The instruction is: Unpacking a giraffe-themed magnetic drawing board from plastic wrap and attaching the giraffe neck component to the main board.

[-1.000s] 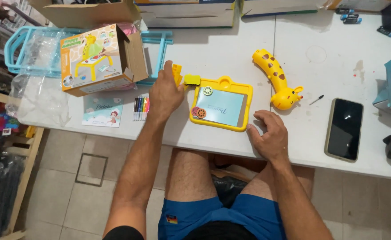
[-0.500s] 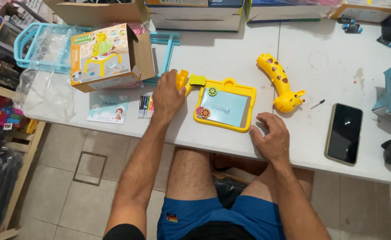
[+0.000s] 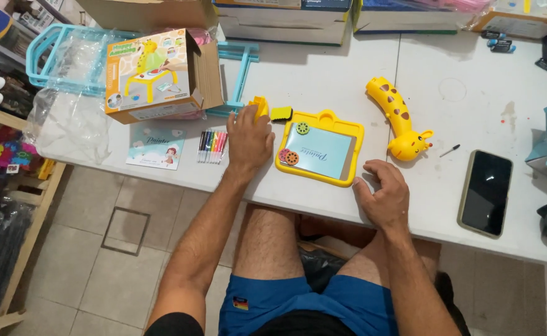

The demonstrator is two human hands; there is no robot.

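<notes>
Left hand (image 3: 248, 138): palm down on white table (image 3: 329, 81), fingers loosely spread over small yellow plastic piece (image 3: 260, 107), touching, grip not discernible. Right hand (image 3: 382, 193): flat at table edge, half open, empty, just beside yellow-framed drawing board (image 3: 320, 149). Yellow plastic giraffe (image 3: 399, 124) near.

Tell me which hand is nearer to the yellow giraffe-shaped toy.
Right. The right hand rests on the table's front edge, below and slightly left of the yellow giraffe-shaped toy. The left hand lies farther left, beyond the yellow drawing board.
</notes>
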